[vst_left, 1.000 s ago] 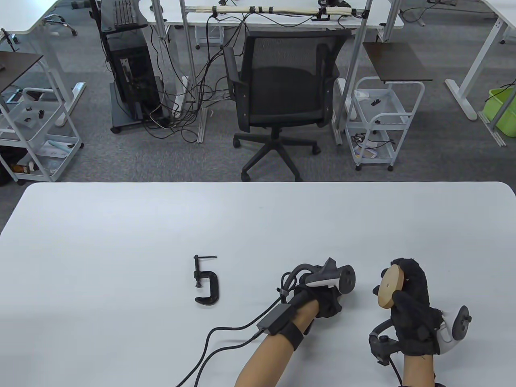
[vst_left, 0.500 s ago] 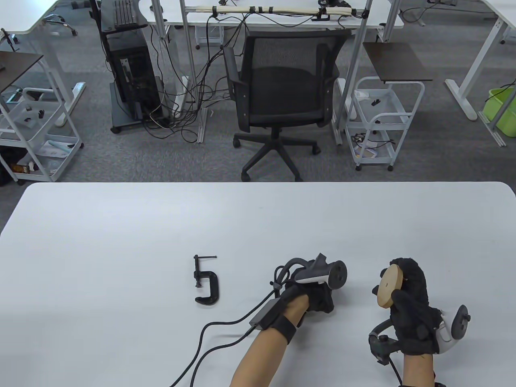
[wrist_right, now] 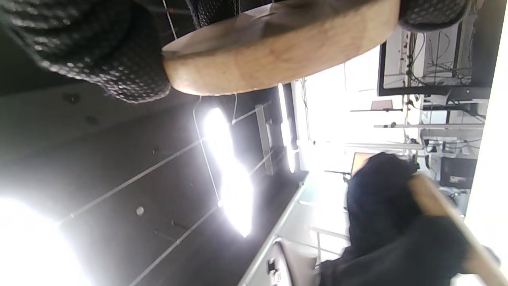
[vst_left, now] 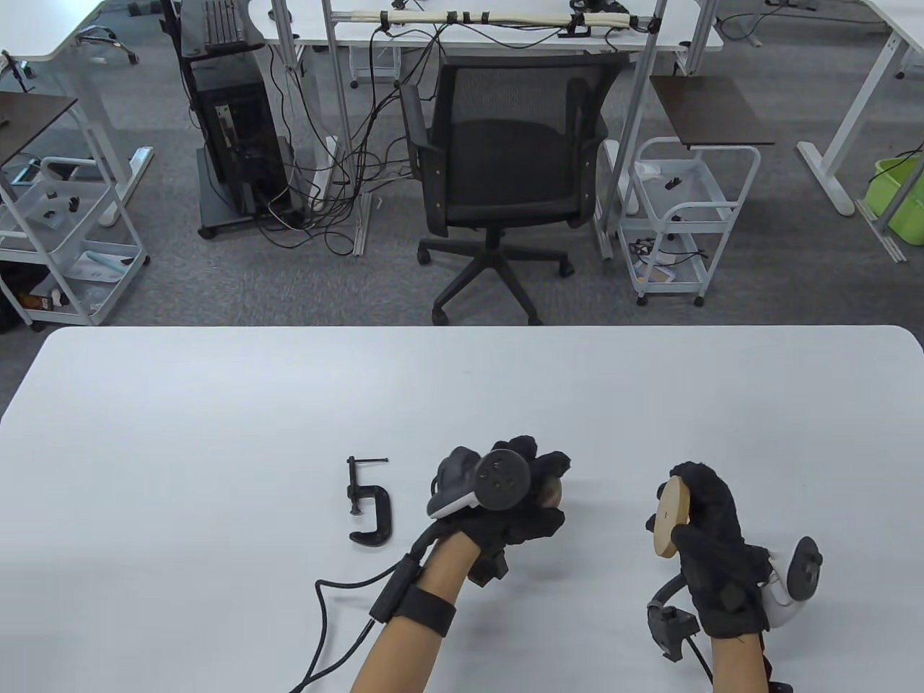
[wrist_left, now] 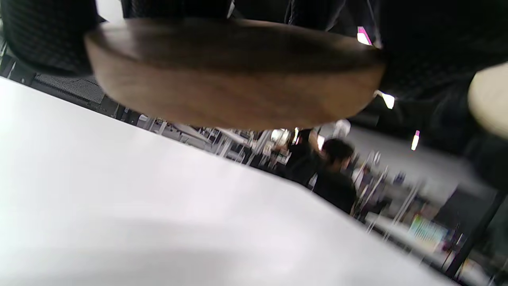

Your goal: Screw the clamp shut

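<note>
A small black C-clamp point(vst_left: 369, 505) lies flat on the white table point(vst_left: 216, 404), its screw end toward the far side; no hand touches it. My left hand point(vst_left: 538, 485) is just right of the clamp, back up, and grips a round wooden disc point(vst_left: 553, 491) that is mostly hidden under the fingers. The disc fills the top of the left wrist view point(wrist_left: 234, 75). My right hand point(vst_left: 682, 505) holds a second wooden disc point(vst_left: 670, 517) on edge above the table, farther right. That disc shows in the right wrist view point(wrist_right: 278, 47) between the fingers point(wrist_right: 99, 51).
A black cable point(vst_left: 325, 621) trails from my left wrist across the table toward the near edge. Beyond the table's far edge stand an office chair point(vst_left: 505, 173) and white carts point(vst_left: 678, 216).
My left hand has turned over and moved left toward the clamp, its tracker now facing up. My right hand with its disc has shifted slightly left. The clamp has not moved.
</note>
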`<state>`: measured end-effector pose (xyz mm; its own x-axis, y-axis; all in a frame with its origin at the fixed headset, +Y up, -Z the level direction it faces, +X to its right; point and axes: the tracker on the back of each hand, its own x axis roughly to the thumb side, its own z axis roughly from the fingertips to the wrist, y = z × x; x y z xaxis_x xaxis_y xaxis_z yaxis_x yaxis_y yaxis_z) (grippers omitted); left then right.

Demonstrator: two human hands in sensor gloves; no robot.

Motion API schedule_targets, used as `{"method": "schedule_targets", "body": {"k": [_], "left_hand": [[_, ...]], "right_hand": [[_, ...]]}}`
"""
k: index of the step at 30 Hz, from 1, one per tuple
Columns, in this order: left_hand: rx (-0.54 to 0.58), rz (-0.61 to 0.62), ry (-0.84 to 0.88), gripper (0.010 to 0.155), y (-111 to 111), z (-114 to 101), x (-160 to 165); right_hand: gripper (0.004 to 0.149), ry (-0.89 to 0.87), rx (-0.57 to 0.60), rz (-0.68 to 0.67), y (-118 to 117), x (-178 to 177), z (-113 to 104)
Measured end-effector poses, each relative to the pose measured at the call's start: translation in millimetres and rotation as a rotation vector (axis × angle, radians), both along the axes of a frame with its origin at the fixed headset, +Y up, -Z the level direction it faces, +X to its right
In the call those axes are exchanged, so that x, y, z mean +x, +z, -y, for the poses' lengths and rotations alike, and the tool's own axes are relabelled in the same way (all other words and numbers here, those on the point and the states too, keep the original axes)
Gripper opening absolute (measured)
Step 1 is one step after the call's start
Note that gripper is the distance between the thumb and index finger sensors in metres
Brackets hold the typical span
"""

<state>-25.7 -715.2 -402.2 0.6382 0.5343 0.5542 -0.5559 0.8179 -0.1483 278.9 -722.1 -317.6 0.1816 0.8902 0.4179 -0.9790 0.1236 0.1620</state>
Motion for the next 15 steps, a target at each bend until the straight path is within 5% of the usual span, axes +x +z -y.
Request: {"method": "schedule_targets", "body": {"k": [7,15], "left_hand": [[0.04,-0.048,0.122,0.085,31,-12,-62],[0.016,-0.094,0.496,0.086,60,1,-116]], "right_hand": [[0.083,0.05,-0.017,-0.048,-3,-23,2],[0.083,0.073,-0.06,-0.101,-11,-53,10]]}}
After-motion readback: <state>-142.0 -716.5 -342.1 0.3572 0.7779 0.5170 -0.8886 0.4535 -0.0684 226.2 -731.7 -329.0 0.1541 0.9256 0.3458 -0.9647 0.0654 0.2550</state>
